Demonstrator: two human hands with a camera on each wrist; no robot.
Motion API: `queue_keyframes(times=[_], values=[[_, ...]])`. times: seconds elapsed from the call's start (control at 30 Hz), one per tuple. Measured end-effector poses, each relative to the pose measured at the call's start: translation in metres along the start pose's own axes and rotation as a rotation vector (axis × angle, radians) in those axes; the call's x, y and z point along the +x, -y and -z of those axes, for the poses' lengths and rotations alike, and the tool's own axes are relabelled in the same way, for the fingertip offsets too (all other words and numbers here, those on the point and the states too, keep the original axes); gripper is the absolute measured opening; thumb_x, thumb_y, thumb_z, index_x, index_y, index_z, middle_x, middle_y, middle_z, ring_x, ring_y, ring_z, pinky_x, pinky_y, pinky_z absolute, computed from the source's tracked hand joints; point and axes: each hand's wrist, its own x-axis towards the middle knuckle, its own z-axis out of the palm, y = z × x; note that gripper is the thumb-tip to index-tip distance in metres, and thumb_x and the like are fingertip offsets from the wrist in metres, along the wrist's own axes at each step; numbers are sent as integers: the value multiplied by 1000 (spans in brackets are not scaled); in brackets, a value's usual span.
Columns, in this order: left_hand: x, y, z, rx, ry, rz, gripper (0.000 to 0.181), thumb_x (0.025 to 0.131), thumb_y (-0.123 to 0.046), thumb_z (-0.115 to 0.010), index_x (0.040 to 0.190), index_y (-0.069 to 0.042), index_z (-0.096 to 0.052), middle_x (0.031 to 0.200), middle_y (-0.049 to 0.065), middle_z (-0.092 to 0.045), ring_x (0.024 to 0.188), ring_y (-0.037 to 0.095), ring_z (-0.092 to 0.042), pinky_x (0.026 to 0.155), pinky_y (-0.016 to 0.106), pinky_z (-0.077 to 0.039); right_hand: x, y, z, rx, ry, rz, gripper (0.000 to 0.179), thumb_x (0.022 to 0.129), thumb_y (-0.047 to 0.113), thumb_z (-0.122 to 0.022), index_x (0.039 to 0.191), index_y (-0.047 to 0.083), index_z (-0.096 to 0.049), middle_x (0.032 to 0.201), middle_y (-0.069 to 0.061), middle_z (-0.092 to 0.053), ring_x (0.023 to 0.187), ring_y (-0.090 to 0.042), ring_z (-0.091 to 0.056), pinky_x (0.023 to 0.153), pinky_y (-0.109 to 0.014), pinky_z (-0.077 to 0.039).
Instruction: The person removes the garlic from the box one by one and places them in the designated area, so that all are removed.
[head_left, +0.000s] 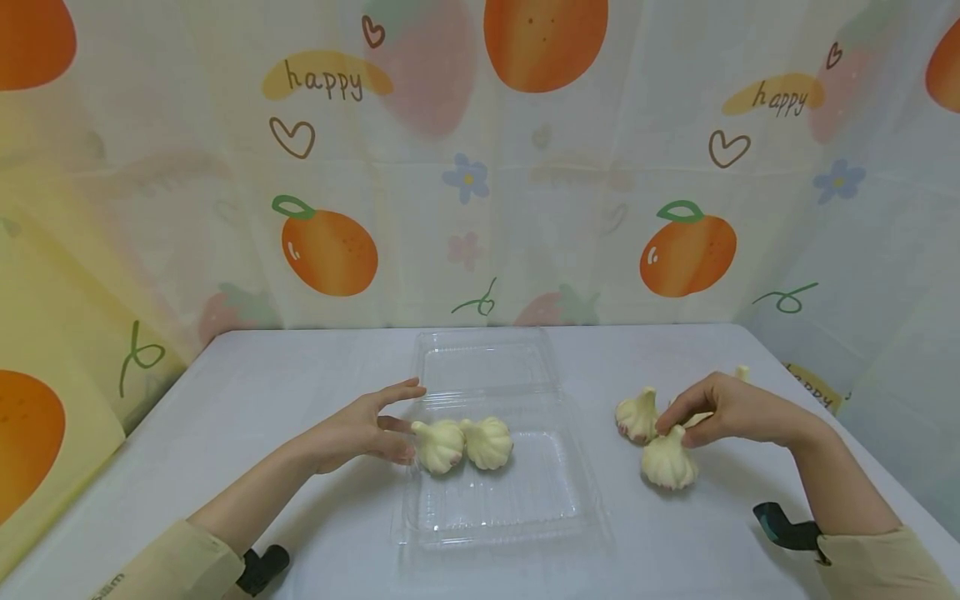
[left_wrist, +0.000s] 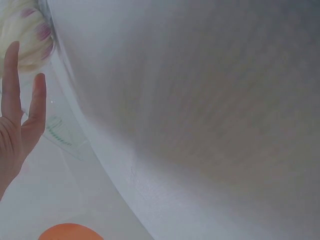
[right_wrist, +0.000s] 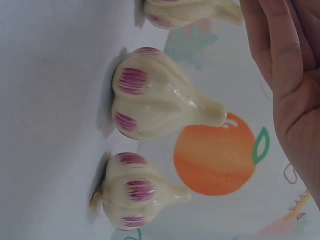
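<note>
My right hand [head_left: 731,410] has its thumb and index finger at the neck of a garlic bulb [head_left: 670,462], pinching it close over the table. In the right wrist view several bulbs with purple streaks, one a garlic bulb [right_wrist: 150,97] in the middle, stand beside the hand [right_wrist: 290,60], whose fingertips are out of frame. My left hand [head_left: 360,433] is spread at the left edge of a clear plastic clamshell box [head_left: 517,508]. Two garlic bulbs [head_left: 489,443] lie side by side in that box, the left one close to the left fingers.
Another garlic bulb [head_left: 637,415] stands just left of the right hand, and more show partly behind that hand. The box's clear lid [head_left: 487,362] lies folded back toward the far table edge. A patterned curtain [head_left: 465,233] hangs behind the white table [head_left: 300,367].
</note>
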Motion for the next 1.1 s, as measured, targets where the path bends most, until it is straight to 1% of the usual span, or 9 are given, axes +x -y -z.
queue_keyframes(times=[0.2, 0.37, 0.53, 0.73, 0.9, 1.1], values=[[0, 0, 0, 1, 0, 2, 88, 83, -6, -74, 155, -2, -24, 169, 10, -2, 140, 46, -41, 90, 39, -61, 2, -1, -1, 3, 26, 5, 26, 84, 6, -71, 109, 1, -73, 109, -15, -75, 96, -1, -66, 77, -22, -57], [-1, -1, 0, 10, 1, -5, 88, 83, -7, -74, 155, -2, -24, 169, 9, -2, 139, 44, -43, 91, 39, -61, 2, -1, -1, -6, 39, -5, 28, 83, 7, -72, 110, 2, -73, 111, -17, -74, 97, 0, -66, 78, -21, -57], [-1, -1, 0, 13, 0, -7, 88, 83, -7, -73, 155, -2, -25, 169, 9, -3, 138, 43, -44, 91, 38, -61, 2, -1, -1, 1, 61, 14, 29, 82, 7, -72, 111, 1, -73, 112, -20, -73, 98, 0, -66, 78, -21, -58], [-1, -1, -1, 11, -4, -1, 88, 82, -6, -74, 155, -2, -25, 169, 9, -3, 139, 44, -43, 91, 38, -61, 2, -2, 0, -3, 72, 36, 30, 83, 9, -73, 112, 0, -72, 111, -18, -73, 98, -1, -66, 79, -22, -58], [-1, -1, -1, 12, -5, 2, 88, 82, -6, -74, 155, -2, -25, 169, 9, -3, 138, 43, -45, 91, 38, -61, 2, -1, 0, -3, 72, 28, 32, 82, 10, -75, 112, -1, -72, 109, -15, -74, 98, -4, -67, 78, -22, -59], [-1, -1, 0, 20, -4, 0, 88, 82, -7, -74, 155, -3, -25, 169, 8, -3, 138, 43, -44, 91, 38, -61, 2, 0, 0, 1, 75, 23, 34, 81, 10, -75, 112, -2, -71, 109, -18, -72, 98, -6, -67, 78, -23, -59]])
